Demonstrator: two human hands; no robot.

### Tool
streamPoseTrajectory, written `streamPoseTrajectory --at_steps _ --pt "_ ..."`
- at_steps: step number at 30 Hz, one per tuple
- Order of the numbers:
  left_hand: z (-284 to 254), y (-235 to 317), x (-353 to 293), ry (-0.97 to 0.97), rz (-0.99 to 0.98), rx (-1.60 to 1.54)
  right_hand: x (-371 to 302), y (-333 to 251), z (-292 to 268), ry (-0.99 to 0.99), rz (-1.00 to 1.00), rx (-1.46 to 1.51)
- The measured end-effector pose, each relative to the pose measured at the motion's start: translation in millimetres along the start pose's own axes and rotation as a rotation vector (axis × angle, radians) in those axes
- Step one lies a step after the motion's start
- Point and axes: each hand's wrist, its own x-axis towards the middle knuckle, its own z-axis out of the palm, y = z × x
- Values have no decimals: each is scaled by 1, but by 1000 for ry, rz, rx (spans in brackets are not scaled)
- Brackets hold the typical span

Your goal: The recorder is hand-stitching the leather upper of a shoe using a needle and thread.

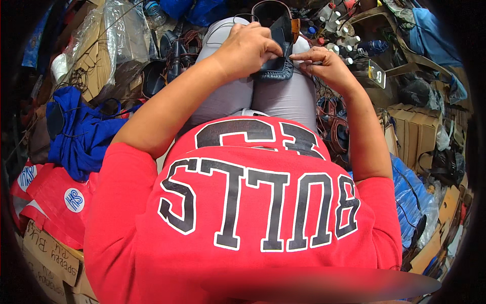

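A black leather shoe (275, 70) with a gathered, stitched edge at its near end sits between my knees, on my grey trousers (223, 96). My left hand (251, 46) bends over the shoe from the left, its thumb and forefinger pinched together close above the leather. What lies between those fingertips is too small to make out. At the shoe's right edge is my right hand (324, 65), with thumb and forefinger brought together beside the stitched rim. Whatever it pinches cannot be made out either. A thin dark cord (237, 16) loops near my left hand.
Dark shoes (173, 55) lie left of my knees, near a blue cloth (76, 129) and clear plastic sheeting (124, 40). Several white-capped bottles (346, 40) stand at the far right. Brown cardboard (415, 131) and blue plastic (409, 197) crowd my right side.
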Motion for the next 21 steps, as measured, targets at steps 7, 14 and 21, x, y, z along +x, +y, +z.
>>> streamPoseTrajectory --at_steps 7,14,21 --pt "7 11 -13 -8 -366 -154 -6 -3 11 70 108 227" --pt "13 17 3 -118 -516 -183 6 -3 4 0 135 303" --pt "11 8 19 -261 -350 -175 19 -12 7 0 151 130"
